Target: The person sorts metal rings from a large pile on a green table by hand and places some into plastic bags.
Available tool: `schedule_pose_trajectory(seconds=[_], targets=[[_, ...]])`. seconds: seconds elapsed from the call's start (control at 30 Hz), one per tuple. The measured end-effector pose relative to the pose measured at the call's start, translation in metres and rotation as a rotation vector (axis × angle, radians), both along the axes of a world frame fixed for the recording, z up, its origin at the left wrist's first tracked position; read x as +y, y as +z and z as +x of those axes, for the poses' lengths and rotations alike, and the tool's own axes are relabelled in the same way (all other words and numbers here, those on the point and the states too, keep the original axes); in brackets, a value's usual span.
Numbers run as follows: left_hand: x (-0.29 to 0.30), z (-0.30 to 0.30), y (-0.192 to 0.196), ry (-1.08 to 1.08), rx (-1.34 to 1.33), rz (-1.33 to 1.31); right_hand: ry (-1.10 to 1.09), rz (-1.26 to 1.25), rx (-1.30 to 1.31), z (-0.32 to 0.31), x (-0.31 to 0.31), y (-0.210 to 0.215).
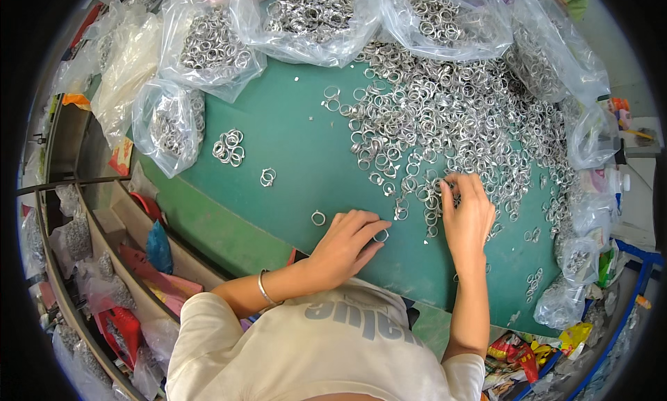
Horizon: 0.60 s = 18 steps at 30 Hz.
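A wide heap of silver metal rings [451,109] covers the right part of the green tabletop. At the heap's near edge, my right hand [470,210] pinches a ring between thumb and fingertips, partly hidden by the fingers. Near the front edge of the table, my left hand [347,248] holds a single ring [381,236] between thumb and index finger. To its left lies a lone ring [318,218]. Farther left are a couple of rings [268,177] close together and a small cluster of rings [229,148].
Clear plastic bags of rings [215,47] line the far edge, with a smaller bag [170,127] at the left. More bags [583,255] run down the right side. An open drawer [125,227] with bags and a blue item stands at the left. Colourful packets [517,352] lie at lower right.
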State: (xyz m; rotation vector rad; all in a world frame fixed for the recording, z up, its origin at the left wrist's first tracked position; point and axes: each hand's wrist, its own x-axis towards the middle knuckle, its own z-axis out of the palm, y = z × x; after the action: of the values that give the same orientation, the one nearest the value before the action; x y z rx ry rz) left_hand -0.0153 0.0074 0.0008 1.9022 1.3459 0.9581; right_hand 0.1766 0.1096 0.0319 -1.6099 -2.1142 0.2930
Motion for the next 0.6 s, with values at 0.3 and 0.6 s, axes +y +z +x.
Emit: schedule_pose_trajectory(seconds=[0.3, 0.6], targets=[[-0.001, -0.008, 0.01, 0.067, 0.129, 0.057, 0.098, -0.338, 0.23, 0.002, -0.062, 0.007], [0.009, -0.086, 0.012, 0.51, 0.343, 0.216, 0.151, -0.355, 0.309, -0.008, -0.068, 0.003]])
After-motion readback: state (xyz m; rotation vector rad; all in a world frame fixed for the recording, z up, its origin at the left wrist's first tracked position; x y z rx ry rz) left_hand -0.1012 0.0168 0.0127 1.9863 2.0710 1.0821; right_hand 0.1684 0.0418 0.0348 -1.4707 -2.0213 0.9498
